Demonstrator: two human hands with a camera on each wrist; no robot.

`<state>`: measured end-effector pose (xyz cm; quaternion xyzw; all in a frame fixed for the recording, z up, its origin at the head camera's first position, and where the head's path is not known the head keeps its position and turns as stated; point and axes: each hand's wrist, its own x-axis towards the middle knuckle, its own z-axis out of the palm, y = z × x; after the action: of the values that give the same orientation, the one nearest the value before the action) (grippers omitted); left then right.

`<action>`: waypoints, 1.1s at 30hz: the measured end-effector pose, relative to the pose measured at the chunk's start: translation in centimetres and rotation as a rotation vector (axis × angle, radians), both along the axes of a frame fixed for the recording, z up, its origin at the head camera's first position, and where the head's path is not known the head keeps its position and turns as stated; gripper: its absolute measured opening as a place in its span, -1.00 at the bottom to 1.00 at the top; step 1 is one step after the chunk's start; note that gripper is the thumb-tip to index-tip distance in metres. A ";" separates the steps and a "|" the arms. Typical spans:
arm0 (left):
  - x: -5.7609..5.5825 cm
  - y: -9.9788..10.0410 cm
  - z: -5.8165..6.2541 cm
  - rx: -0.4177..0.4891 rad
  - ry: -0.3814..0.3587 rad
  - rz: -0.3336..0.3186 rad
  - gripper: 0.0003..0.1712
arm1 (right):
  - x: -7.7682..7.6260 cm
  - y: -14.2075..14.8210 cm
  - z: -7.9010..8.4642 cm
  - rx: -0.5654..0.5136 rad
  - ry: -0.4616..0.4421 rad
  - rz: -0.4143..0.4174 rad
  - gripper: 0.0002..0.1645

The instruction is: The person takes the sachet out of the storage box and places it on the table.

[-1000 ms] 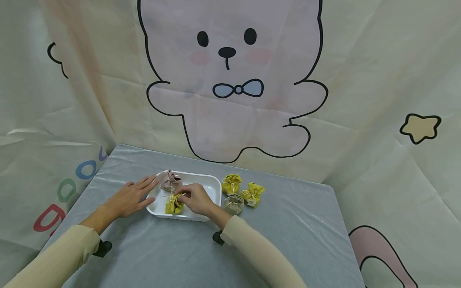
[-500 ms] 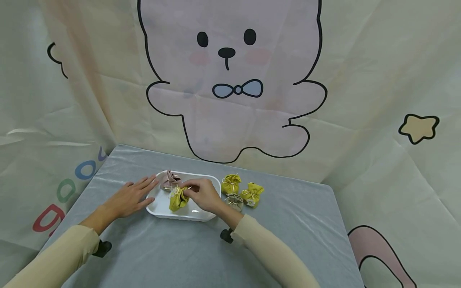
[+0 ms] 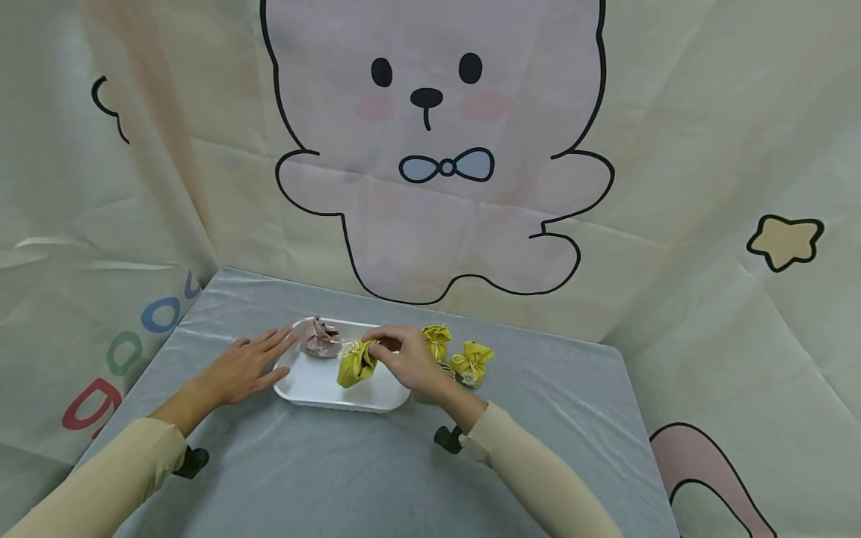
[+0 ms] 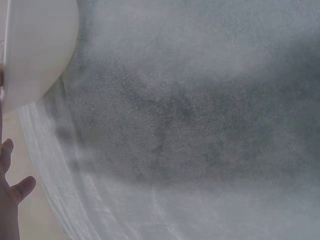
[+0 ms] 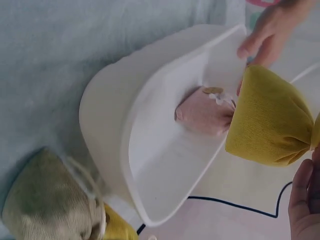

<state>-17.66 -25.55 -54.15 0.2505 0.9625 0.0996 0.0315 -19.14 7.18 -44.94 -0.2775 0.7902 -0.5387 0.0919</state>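
Note:
My right hand (image 3: 408, 360) pinches a yellow drawstring pouch (image 3: 356, 364) by its gathered neck, over the right half of a white tray (image 3: 316, 385). In the right wrist view the held yellow pouch (image 5: 272, 117) hangs clear above the tray's inside. A pink drawstring pouch (image 3: 320, 338) lies in the tray's back left corner. My left hand (image 3: 249, 368), fingers straight and spread, rests on the tray's left rim. Only a few of its fingers (image 4: 22, 189) show in the left wrist view.
Just right of the tray stand two more yellow pouches, one at the back (image 3: 437, 341) and one further right (image 3: 473, 364). A grey-green corduroy pouch (image 5: 47, 200) sits by them, mostly behind my right hand in the head view. A grey cloth (image 3: 303, 478) covers the table.
The right hand has lifted the yellow pouch off the tray's left part and carried it rightward. My left hand has stayed at the rim.

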 end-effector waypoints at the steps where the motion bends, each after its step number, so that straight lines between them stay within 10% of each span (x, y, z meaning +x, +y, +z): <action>1: 0.0 0.0 0.0 0.000 -0.001 0.001 -0.21 | 0.0 0.3 0.2 -0.001 0.003 -0.005 -0.78; 33: 0.0 0.0 -0.1 0.014 -0.005 -0.001 -0.22 | 0.0 12.1 4.8 -0.107 0.155 -0.188 -0.81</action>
<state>-17.67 -25.59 -54.24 0.2509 0.9615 0.1070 0.0321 -19.12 19.33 -40.12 -0.2474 0.7876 -0.5633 -0.0350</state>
